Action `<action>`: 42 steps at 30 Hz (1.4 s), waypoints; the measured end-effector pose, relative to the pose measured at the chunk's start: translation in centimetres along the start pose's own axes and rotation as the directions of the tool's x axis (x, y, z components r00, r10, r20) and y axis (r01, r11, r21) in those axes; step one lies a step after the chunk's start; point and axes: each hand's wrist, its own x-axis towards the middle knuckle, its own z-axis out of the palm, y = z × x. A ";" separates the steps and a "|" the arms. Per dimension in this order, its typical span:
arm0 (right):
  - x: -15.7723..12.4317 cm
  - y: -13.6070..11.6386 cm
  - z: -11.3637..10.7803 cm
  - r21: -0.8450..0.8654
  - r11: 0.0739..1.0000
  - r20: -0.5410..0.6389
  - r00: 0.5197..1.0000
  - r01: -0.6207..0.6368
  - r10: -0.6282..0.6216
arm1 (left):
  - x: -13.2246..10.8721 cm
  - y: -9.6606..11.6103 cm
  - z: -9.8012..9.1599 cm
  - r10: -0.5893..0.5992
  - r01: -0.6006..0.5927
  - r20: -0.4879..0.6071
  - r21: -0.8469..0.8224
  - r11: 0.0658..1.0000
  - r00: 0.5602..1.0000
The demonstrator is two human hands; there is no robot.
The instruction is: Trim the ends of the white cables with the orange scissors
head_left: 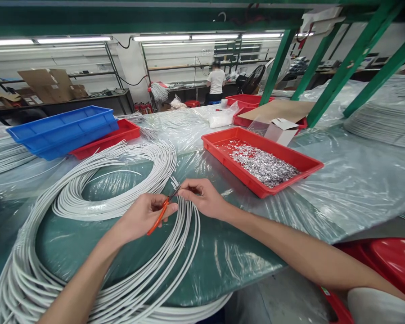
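Observation:
My left hand (151, 213) is closed around a pair of orange-handled pliers (160, 217). Their dark, narrow jaws point up and right to the fingertips of my right hand (200, 193). Thumb and forefinger of that hand pinch together at the jaws; what they grip is too small and covered to make out. Right under both hands run the ends of a bundle of white cables (185, 225), which curves round to the lower left. A coil of white cables (97, 204) lies behind my left hand on the plastic-covered green table (236, 252).
A red tray (222, 157) of small shiny metal pieces (263, 164) stands right of my hands. Blue trays (64, 130) rest over another red tray (128, 130) at left. Green posts (354, 58) rise at right. A person (216, 81) is far back. A red stool (388, 256) stands lower right.

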 end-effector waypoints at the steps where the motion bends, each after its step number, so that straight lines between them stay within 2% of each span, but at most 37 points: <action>1: 0.0 0.0 0.0 0.020 1.000 0.013 1.000 -0.004 0.004 | 0.0 -0.2 0.0 0.018 -0.018 0.002 0.000 1.000 1.000; 6: 0.2 -0.1 -0.2 0.120 0.992 0.064 0.998 -0.033 0.025 | 0.1 -0.4 0.2 0.076 -0.076 -0.031 0.001 0.997 0.997; 11: 0.2 -0.3 -0.3 0.109 0.993 0.023 0.999 -0.034 0.032 | -0.1 0.6 0.4 0.009 -0.009 -0.042 -0.019 1.000 0.999; 14: -0.2 -0.9 0.0 -0.051 0.998 -0.071 0.997 0.028 -0.032 | -0.3 1.5 0.6 -0.048 0.046 -0.037 -0.050 0.998 0.998; 17: -0.7 -1.4 0.4 -0.352 0.922 -0.152 0.962 0.161 -0.226 | -0.3 2.0 0.8 -0.077 0.076 0.000 -0.115 0.990 0.997; 20: -0.9 -1.3 0.6 -0.564 0.771 -0.115 0.896 0.297 -0.429 | -0.3 2.0 1.0 -0.130 0.135 0.041 -0.180 0.974 0.991; 23: -0.9 -1.0 0.6 -0.642 0.686 -0.071 0.865 0.341 -0.496 | -0.3 1.9 1.1 -0.174 0.179 0.046 -0.189 0.965 0.984; 25: -0.8 -1.0 0.6 -0.615 0.724 -0.101 0.880 0.312 -0.465 | -0.4 2.0 1.1 -0.169 0.171 0.027 -0.171 0.970 0.985; 27: -0.7 -1.0 0.6 -0.517 0.822 -0.163 0.915 0.241 -0.370 | -0.4 2.1 1.0 -0.129 0.125 -0.019 -0.154 0.980 0.991; 30: -0.6 -1.1 0.6 -0.377 0.914 -0.176 0.957 0.150 -0.230 | -0.3 2.5 0.7 -0.073 0.049 -0.159 -0.149 0.988 0.985; 33: -0.6 -1.0 0.7 -0.351 0.922 -0.118 0.968 0.166 -0.220 | -0.3 2.9 0.3 -0.072 0.027 -0.291 -0.157 0.987 0.954; 35: -0.7 -0.9 0.8 -0.359 0.911 -0.081 0.966 0.200 -0.244 | -0.4 3.0 0.2 -0.069 0.015 -0.326 -0.167 0.986 0.943; 42: -0.9 -0.7 0.8 -0.431 0.838 0.015 0.931 0.335 -0.364 | -0.5 2.8 0.5 -0.030 -0.027 -0.234 -0.238 0.971 0.972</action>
